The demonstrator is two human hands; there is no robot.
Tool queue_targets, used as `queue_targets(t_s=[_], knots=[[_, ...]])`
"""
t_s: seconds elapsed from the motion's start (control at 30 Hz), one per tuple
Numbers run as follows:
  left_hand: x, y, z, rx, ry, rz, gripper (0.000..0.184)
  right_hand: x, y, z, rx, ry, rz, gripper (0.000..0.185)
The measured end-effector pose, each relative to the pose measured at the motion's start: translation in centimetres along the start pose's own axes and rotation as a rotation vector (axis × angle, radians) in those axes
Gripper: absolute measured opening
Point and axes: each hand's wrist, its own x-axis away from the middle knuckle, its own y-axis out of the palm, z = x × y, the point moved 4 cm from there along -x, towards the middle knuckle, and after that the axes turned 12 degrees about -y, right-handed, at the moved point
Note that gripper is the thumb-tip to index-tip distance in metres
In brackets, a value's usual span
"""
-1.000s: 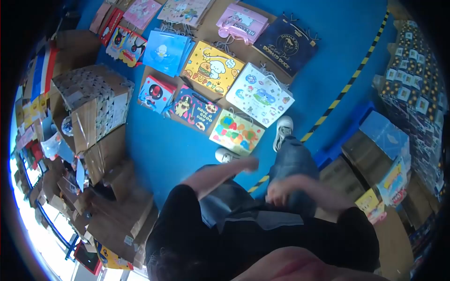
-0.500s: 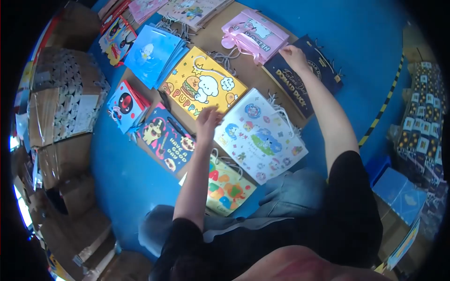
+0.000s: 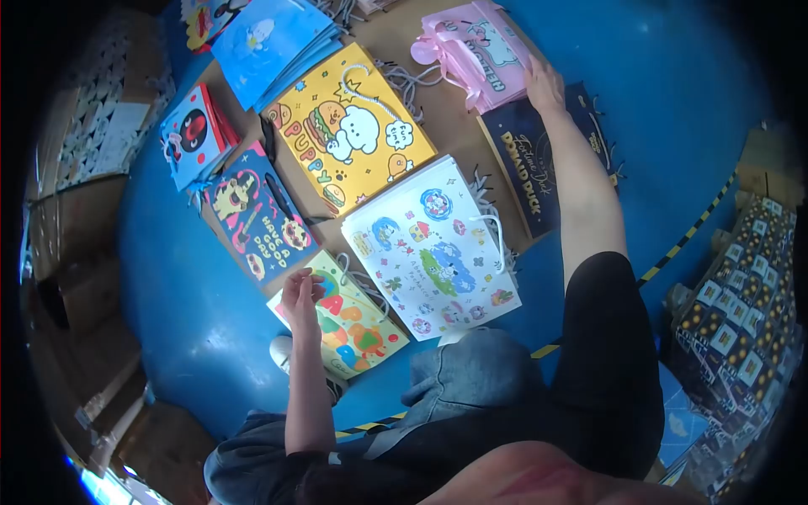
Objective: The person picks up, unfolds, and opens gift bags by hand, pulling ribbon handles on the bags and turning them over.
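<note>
My right hand is at the right edge of a pink Hello Kitty gift bag, its fingers closed on that edge; the fingertips are partly hidden. Just below lies a navy Donald Duck gift bag, partly covered by my forearm. My left hand hovers over a pale gift bag with colourful shapes. Its fingers are loosely bent and apart, with nothing between them. Between my arms lie a white gift bag with small cartoon figures and a yellow PUPPY gift bag.
Further left are a dark "Have a good day" bag, a red-and-blue stack and blue bags. Brown cardboard lies under the bags on the blue floor. Cartons stand left; patterned packs are piled right.
The view has shifted, bringing the bags nearer. My left hand has moved from the yellow bag's lower edge to above the pale bag. My right hand has slid up the pink bag's edge.
</note>
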Motion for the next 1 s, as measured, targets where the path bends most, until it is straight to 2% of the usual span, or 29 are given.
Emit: queue_targets(t_s=[0.07,0.13,0.27,0.37,0.43,0.53,0.57,0.63,0.7,0.77,0.83,0.9,1.0], knots=[[0.6,-0.6,-0.8,-0.029,-0.012,0.013,0.015,0.6,0.6,0.0,0.053,-0.004,-0.056,0.06],[1.1,-0.7,-1.1,-0.071,-0.021,-0.005,0.015,1.0,0.3,-0.5,0.012,0.006,0.002,0.056],[1.5,-0.1,-1.1,-0.179,0.003,-0.06,0.017,0.2,0.8,-0.5,-0.066,0.062,-0.025,0.055],[1.3,0.0,-1.5,-0.175,0.014,-0.062,0.018,-0.3,0.8,-0.1,0.003,0.057,-0.017,0.046],[1.9,0.1,-1.4,-0.17,0.008,-0.046,0.018,-0.4,0.8,-0.2,0.146,0.001,-0.106,0.034],[2.8,0.0,-0.8,-0.188,0.009,-0.023,0.018,-1.0,-1.8,0.7,0.161,0.007,0.071,0.02],[3.0,0.0,-0.8,-0.207,0.016,-0.014,0.018,-0.7,-4.0,0.0,0.109,0.039,0.129,0.024],[3.1,-0.3,-1.1,-0.197,0.005,-0.012,0.018,-0.6,-7.1,0.2,0.027,-0.049,0.304,0.028],[2.9,-0.3,-1.1,-0.19,0.002,-0.01,0.018,-2.0,-8.5,2.0,-0.215,0.055,0.204,0.032],[2.7,0.4,-0.8,-0.186,0.02,-0.037,0.018,-1.8,-9.8,2.1,-0.216,0.073,0.178,0.031],[2.4,1.4,-0.4,-0.176,0.029,-0.075,0.018,-1.7,-9.2,3.4,-0.899,0.142,0.351,0.031],[2.4,2.6,0.3,-0.167,0.042,-0.109,0.018,-0.8,-10.0,3.0,-0.888,0.159,0.307,0.029],[3.0,5.3,2.1,-0.185,0.111,-0.174,0.017,2.8,-11.1,-0.8,-1.192,0.18,0.215,0.037]])
